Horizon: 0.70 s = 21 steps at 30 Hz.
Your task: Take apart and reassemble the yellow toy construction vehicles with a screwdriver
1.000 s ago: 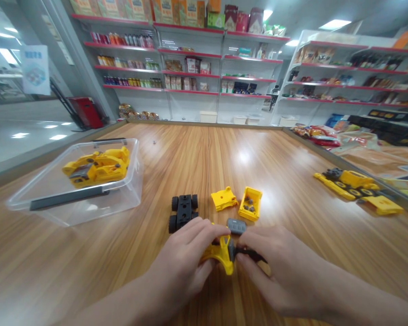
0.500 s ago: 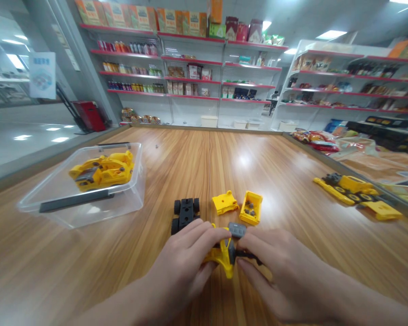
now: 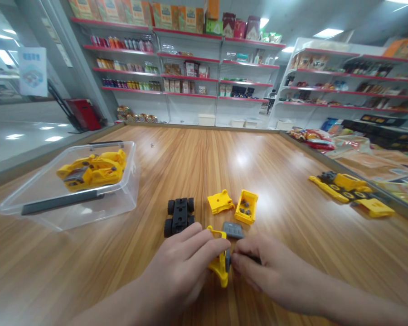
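Your left hand (image 3: 187,260) is curled over the yellow body part (image 3: 220,271), fingers across its top; the thumb is hidden. The body part is held just above or on the wooden table (image 3: 275,181); contact with the surface cannot be determined. A grey insert (image 3: 227,260) sits at its right side.

Your right hand (image 3: 272,267) is drawn into a pinch, thumb against forefinger, on a slim dark piece (image 3: 256,259). Most of this piece is covered by your fingers. Your right fingertips are just beside the grey insert; whether the dark piece touches it cannot be determined.

Beyond your hands, locate the following. The black wheeled chassis (image 3: 180,215) is near your left knuckles. The yellow plate (image 3: 220,201) lies to its right, next to the yellow tray (image 3: 246,219), which contains small dark parts (image 3: 245,211). The flat grey part (image 3: 233,230) lies between the tray and your hands. At far left, the clear bin (image 3: 120,203) holds yellow toy pieces (image 3: 95,170). Further yellow and black parts (image 3: 352,183) lie at far right.
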Available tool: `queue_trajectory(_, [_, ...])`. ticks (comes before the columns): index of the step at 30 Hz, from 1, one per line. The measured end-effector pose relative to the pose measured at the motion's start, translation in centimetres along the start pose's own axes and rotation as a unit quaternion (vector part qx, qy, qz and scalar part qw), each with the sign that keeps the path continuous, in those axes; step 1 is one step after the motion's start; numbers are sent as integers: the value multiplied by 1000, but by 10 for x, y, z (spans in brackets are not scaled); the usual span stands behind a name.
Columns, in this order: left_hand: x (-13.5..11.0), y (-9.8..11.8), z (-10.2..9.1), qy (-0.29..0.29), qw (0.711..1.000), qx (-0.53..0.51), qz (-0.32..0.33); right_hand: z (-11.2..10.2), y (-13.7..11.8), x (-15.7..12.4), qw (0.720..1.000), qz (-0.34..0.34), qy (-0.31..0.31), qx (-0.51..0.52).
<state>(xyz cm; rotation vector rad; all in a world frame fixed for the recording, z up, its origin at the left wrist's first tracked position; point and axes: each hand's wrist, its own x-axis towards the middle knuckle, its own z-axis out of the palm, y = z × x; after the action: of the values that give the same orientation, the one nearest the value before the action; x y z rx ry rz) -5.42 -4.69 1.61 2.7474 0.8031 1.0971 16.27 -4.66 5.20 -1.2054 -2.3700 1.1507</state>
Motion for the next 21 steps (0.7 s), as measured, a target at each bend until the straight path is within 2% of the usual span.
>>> queue_trajectory(2, [0, 0, 0, -9, 1000, 0, 1, 0, 1, 0, 1000, 15, -12, 22])
queue_trajectory(4, [-1, 1, 0, -9, 1000, -8, -16, -1, 3, -2, 998, -36, 33, -35])
queue_trajectory(6, [-3, 2, 1, -6, 999, -20, -39, -1, 7, -4, 982, -116, 73, -132])
queue_trajectory(8, [-4, 3, 2, -5, 998, -33, -53, 0, 10, -7, 961, -167, 69, -209])
queue_trajectory(10, [-4, 3, 4, -5, 998, -38, -52, 2, 12, -8, 954, -175, 59, -235])
queue_trajectory(13, [-4, 1, 5, -4, 999, -22, -29, 6, 10, -7, 975, -124, 68, -170])
queue_trajectory(16, [-3, -1, 3, -4, 1000, -2, 4, 7, 6, -4, 995, -36, 60, -71])
queue_trajectory(19, [0, 0, 1, 0, 999, 2, 33, 7, 5, 0, 998, 43, 38, 24])
queue_trajectory(21, [1, 1, 0, -1, 999, 1, 43, 6, 8, 3, 990, 88, 0, 112])
